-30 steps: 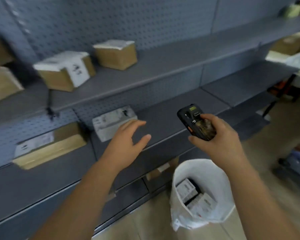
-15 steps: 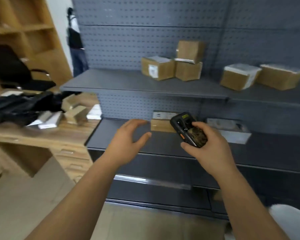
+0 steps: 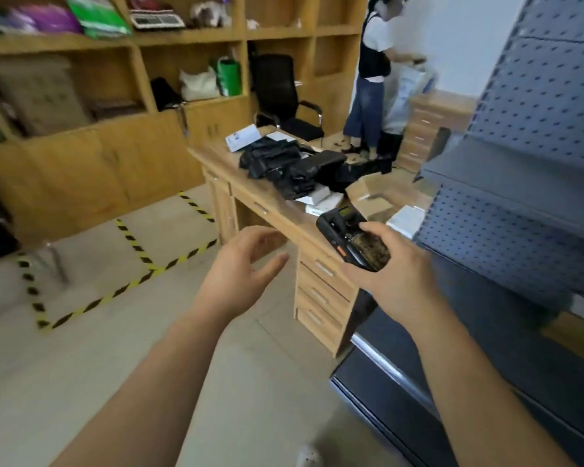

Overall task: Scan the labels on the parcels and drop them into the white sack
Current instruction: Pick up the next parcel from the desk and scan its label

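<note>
view swung to desk (image 3: 277,214), one scanner (image 3: 353,239) gripped

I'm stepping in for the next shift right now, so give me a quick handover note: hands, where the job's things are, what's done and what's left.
Left hand: open, holds nothing, raised in front of the body.
Right hand: grips the black handheld scanner.
Parcels: black bagged ones and white boxes lie piled on the wooden desk. The grey shelving stands to the right.
White sack: not in view.
Done: cannot tell from this view.
Left: pick a parcel from the desk, scan its label, drop it in the sack.
</note>
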